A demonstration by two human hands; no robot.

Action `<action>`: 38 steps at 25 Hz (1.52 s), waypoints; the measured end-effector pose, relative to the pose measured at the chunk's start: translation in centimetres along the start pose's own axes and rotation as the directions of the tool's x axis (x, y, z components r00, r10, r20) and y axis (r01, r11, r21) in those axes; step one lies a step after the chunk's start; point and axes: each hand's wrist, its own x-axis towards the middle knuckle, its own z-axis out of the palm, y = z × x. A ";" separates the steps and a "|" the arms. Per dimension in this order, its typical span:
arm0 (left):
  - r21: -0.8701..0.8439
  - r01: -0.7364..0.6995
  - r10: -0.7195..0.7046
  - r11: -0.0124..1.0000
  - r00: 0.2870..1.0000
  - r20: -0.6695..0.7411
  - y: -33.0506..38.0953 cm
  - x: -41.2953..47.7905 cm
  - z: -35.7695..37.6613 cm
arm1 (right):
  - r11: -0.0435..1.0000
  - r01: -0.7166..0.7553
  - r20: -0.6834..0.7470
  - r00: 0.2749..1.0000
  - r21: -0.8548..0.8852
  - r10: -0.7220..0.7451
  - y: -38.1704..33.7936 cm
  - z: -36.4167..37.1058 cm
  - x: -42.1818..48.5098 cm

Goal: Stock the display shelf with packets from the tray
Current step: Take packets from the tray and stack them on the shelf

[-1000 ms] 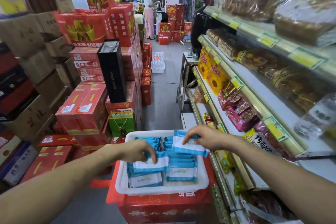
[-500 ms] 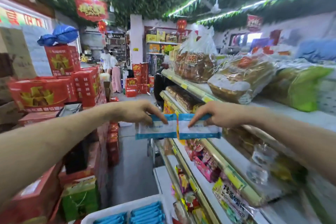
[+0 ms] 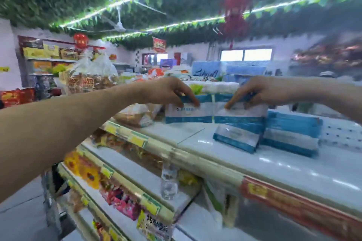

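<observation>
- Step in hand: placement. Two packets are held up at top-shelf level, and neither looks set down yet. The frame is motion-blurred, so fine contact cannot be read.
- Left hand (image 3: pixel 168 92): fingers (image 3: pixel 191 99) pinch the top edge of the left packet (image 3: pixel 188 113), which hangs upright over a bare part of the shelf (image 3: pixel 284 168).
- Right hand (image 3: pixel 254 92): fingers (image 3: pixel 232 101) are curled over the top edge of the right packet (image 3: pixel 239 112), also upright. The two packets sit side by side with their inner edges touching or nearly so.
- Stock already on the shelf: stacked packets (image 3: pixel 291 133) lie flat to the right. A leaning packet (image 3: pixel 237 139) is propped against them, directly below the right packet.
- Neighbours: the bread bag (image 3: pixel 135 115) sits just left of the left packet. The water bottle (image 3: pixel 168 182) stands one level down.
- Tray: out of view.
- Judgement on the next move: lower both packets onto the shelf beside the stack.
  - The right one has to land on or against the leaning packet without sliding it forward off the edge.
  - The left one needs the bare spot between the stack and the bread bag.
  - Let go only once each packet rests flat or is firmly propped.
- Progress, as a judgement: partway through, with a few packets shelved and room left.
</observation>
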 end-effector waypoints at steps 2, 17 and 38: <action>0.011 -0.071 0.071 0.997 0.997 0.011 2.3 5.2 2.3 | 0.990 -0.136 -0.002 0.991 -0.031 0.136 3.0 -0.8 -5.2; -0.067 -0.248 0.251 0.966 0.967 0.031 6.8 15.2 7.5 | 0.928 -0.374 -0.142 0.919 -0.007 0.369 10.1 7.4 -10.3; -0.042 -0.433 0.421 0.900 0.841 0.340 11.7 19.3 18.2 | 0.831 -0.538 -0.467 0.777 -0.144 0.422 12.2 3.8 -20.1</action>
